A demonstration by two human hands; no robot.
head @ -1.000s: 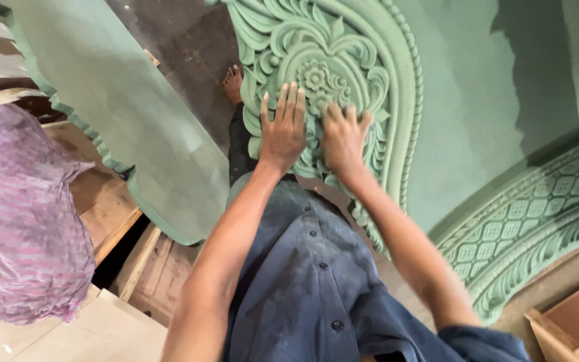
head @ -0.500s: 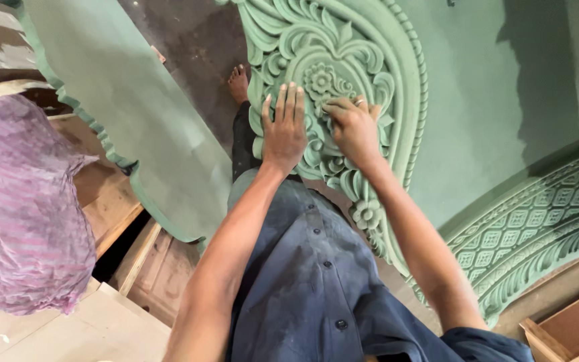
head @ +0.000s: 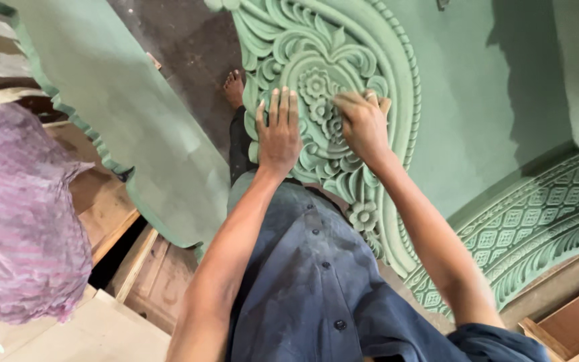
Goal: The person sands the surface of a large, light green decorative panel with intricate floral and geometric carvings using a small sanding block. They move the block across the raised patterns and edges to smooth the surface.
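Note:
A large green carved panel (head: pixel 397 60) with raised leaf and flower ornament stands in front of me. My left hand (head: pixel 278 131) lies flat on the carving, fingers spread, left of a small carved flower cluster (head: pixel 317 100). My right hand (head: pixel 363 124) presses on the relief just right of that cluster, fingers curled; whether it holds something small under the fingers is hidden. My dark blue buttoned shirt (head: pixel 316 281) fills the lower middle. A bare foot (head: pixel 234 87) shows on the floor below the panel's edge.
A second green board with a scalloped edge (head: pixel 135 127) leans at the left. A purple striped cloth bundle (head: pixel 21 214) lies on wooden boards (head: pixel 102 201) at the lower left. Lattice-carved green trim (head: pixel 531 228) curves at the right, with a wooden box (head: pixel 571 322) below it.
Both hands have shifted slightly across the carving, the right hand sliding right and down over the flower area. The view has drifted a little.

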